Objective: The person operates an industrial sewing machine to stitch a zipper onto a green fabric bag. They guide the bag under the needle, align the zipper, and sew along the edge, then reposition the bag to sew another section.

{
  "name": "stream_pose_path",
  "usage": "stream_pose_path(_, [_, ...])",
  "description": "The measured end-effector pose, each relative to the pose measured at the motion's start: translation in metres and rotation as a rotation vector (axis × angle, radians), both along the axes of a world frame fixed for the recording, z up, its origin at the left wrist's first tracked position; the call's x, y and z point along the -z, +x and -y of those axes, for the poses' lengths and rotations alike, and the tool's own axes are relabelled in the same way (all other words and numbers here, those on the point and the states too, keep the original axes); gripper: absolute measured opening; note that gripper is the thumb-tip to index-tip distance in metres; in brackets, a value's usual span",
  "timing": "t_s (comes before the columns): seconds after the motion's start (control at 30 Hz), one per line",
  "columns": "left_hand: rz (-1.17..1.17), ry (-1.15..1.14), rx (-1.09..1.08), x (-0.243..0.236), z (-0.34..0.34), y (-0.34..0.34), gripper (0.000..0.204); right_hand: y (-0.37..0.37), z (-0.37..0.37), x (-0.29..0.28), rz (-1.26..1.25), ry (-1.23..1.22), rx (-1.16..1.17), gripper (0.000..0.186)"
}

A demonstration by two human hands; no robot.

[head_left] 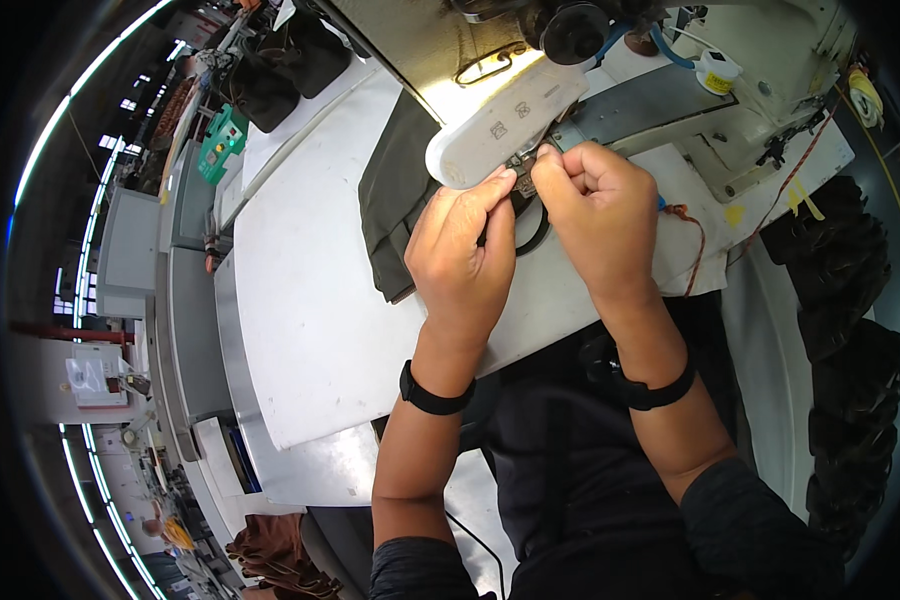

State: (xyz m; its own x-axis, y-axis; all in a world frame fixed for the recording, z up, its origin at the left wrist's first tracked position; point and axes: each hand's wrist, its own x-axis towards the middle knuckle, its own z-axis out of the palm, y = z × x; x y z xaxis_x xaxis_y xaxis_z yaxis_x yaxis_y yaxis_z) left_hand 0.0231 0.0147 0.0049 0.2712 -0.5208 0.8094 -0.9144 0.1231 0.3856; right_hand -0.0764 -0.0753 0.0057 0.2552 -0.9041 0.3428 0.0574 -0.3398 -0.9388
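Observation:
My left hand (455, 240) and my right hand (595, 220) are pinched close together at the stitching area of a sewing machine (480, 50), just under its white oblong cover (500, 125). What their fingertips hold is too small and hidden to make out, beside small metal parts (522, 160). A dark olive folded piece of material (385, 230) lies to the left of my left hand, partly under the cover. A dark curved strip (533, 236) shows between my hands on the white worktable (300, 320).
Dark bags (260, 80) and a green control box (220, 140) sit at the upper left. A small white bottle (715, 72) is by the machine. A red cord (700, 260) trails at right, near piled black material (840, 420). Brown material (280, 550) lies at lower left.

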Motion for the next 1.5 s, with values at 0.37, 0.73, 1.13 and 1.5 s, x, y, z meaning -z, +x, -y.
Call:
stream_pose_path(0.37, [0.108,-0.004,-0.045,0.001,0.002,0.000,0.021,-0.008,0.012,-0.005,-0.055,-0.128,-0.147,0.009])
stream_pose_path(0.73, [0.154,-0.058,-0.088,0.005,0.004,0.000,0.021,-0.017,0.039,-0.025,0.173,0.291,-0.562,0.017])
stream_pose_path(1.13, [0.101,-0.039,-0.136,0.001,0.005,-0.007,0.017,-0.016,0.040,-0.025,0.099,0.198,-0.554,0.012])
stream_pose_path(1.5, [0.129,-0.025,-0.212,-0.002,0.006,-0.013,0.016,-0.016,0.039,-0.026,0.100,0.209,-0.548,0.012])
